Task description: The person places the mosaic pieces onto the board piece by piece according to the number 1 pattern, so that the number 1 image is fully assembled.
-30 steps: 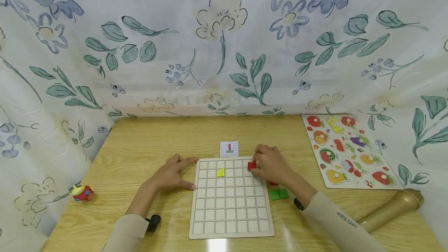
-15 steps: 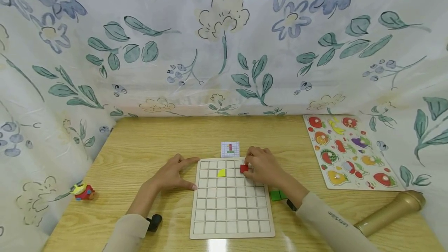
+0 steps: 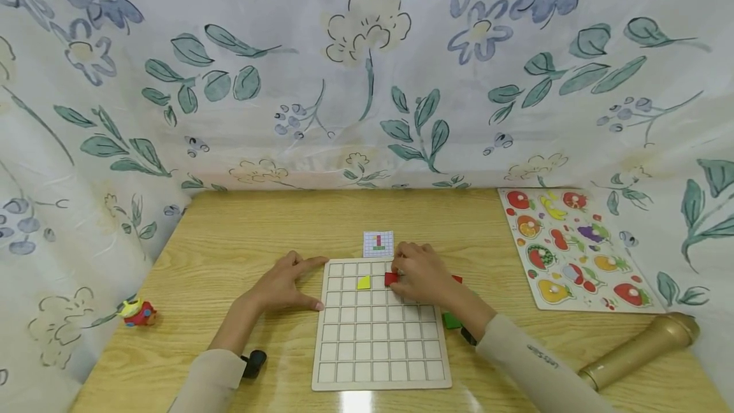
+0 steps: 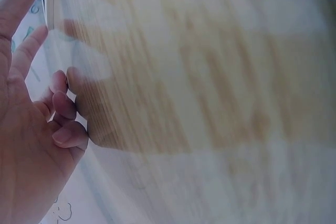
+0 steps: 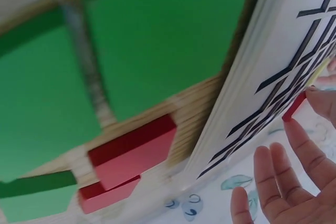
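Left hand (image 3: 283, 287) wide along the left of the board (image 3: 380, 334), placed to steady it; right hand (image 3: 422, 274) pinches a red square (image 3: 390, 279) over the board, contact unclear

The red tile (image 3: 390, 279), yellow tile (image 3: 364, 282) and green tiles (image 5: 168, 51); cream gridded board (image 3: 363, 315); tan wood-grained surface (image 3: 275, 222); white cloth (image 3: 344, 94) with blue-and-green florals.

Left hand (image 3: 283, 285) at edge of grid board (image 3: 363, 352) — red tile (image 3: 390, 279) in right hand (image 3: 424, 278)
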Tool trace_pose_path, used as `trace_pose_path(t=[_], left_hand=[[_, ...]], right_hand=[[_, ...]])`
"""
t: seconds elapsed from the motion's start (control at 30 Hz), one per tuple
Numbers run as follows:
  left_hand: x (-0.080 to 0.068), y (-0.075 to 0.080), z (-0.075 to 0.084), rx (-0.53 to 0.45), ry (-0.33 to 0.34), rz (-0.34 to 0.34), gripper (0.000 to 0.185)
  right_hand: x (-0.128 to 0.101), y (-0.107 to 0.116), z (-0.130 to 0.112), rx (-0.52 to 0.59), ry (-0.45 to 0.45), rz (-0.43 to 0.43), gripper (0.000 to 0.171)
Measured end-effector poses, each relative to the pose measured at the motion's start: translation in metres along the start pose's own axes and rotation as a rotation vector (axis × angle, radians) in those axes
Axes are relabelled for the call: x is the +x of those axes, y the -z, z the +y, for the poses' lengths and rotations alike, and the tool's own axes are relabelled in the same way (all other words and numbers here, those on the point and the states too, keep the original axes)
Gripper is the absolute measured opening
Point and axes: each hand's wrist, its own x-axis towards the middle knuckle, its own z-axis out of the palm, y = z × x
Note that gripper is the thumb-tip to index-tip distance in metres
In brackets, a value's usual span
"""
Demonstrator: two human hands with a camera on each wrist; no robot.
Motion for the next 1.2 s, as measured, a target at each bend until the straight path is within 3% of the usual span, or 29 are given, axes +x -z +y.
trace_pose_path(t=[0.6, 1.2], left_hand=[[0.002, 0.001, 0.002, 0.008, -0.007, -0.002, 0.098], [0.0, 0.001, 0.002, 0.022, -0.005, 0.009, 0.099]], right_hand=[[0.01, -0.009, -0.01, 0.013, 0.054, -0.001, 0.014], [0.008, -0.013, -0.012, 0.077, 0.016, -0.004, 0.021]])
